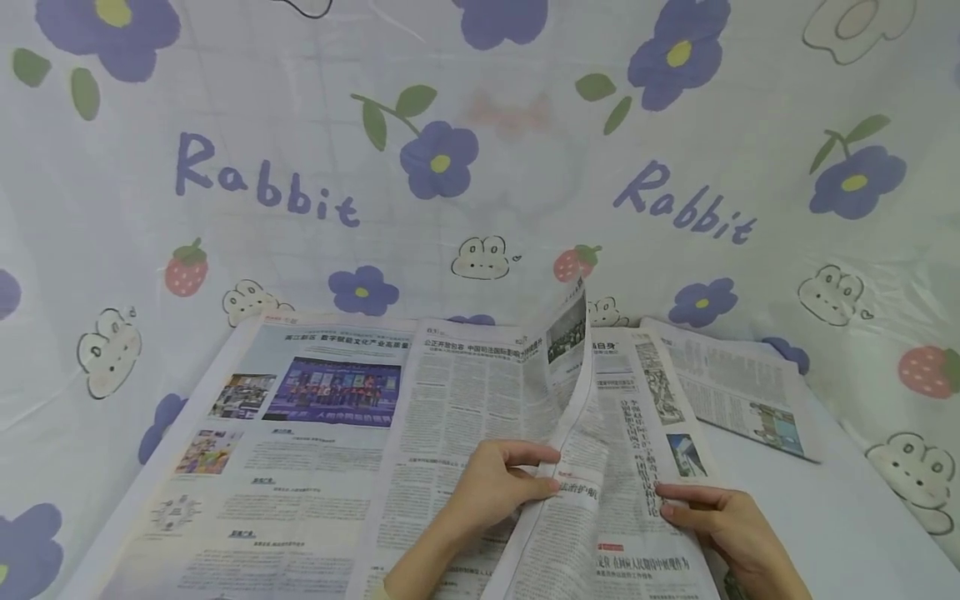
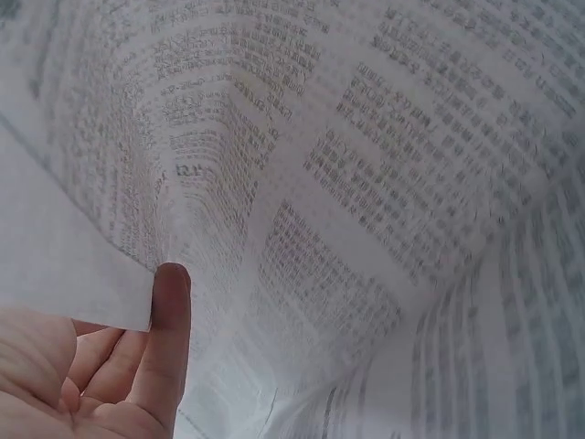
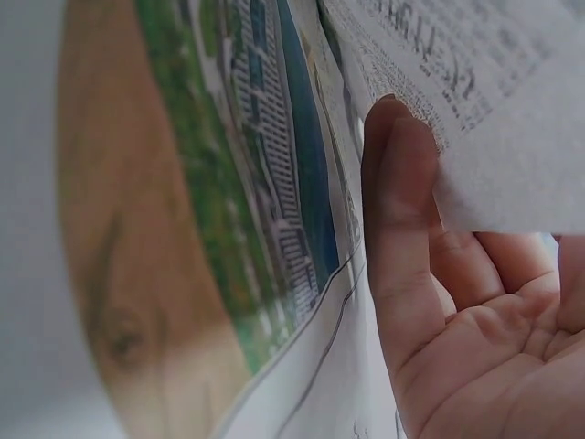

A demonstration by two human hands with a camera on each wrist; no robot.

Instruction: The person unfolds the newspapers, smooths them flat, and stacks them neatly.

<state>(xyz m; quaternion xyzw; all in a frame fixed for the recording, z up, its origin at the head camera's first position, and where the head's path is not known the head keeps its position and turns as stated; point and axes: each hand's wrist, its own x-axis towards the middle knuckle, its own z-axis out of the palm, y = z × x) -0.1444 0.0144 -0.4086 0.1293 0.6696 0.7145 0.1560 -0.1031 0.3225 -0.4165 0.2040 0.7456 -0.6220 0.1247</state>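
Observation:
An open newspaper (image 1: 315, 475) lies spread out, with a printed page on the left and one page lifted in the middle. My left hand (image 1: 491, 487) pinches the edge of that raised page (image 1: 573, 408) between thumb and fingers. In the left wrist view the page curves up around the left hand (image 2: 119, 375), and one fingertip presses on the print. At the paper's right edge, my right hand (image 1: 731, 529) pinches the sheet between thumb and forefinger. The right wrist view shows the right hand (image 3: 475, 320) with a page corner (image 3: 512, 183) in its fingers.
Another folded newspaper piece (image 1: 738, 392) lies at the back right, partly under the open sheets. Beneath is a white tabletop (image 1: 847, 508). A white sheet with flowers and rabbits (image 1: 525, 192) hangs behind and around the table.

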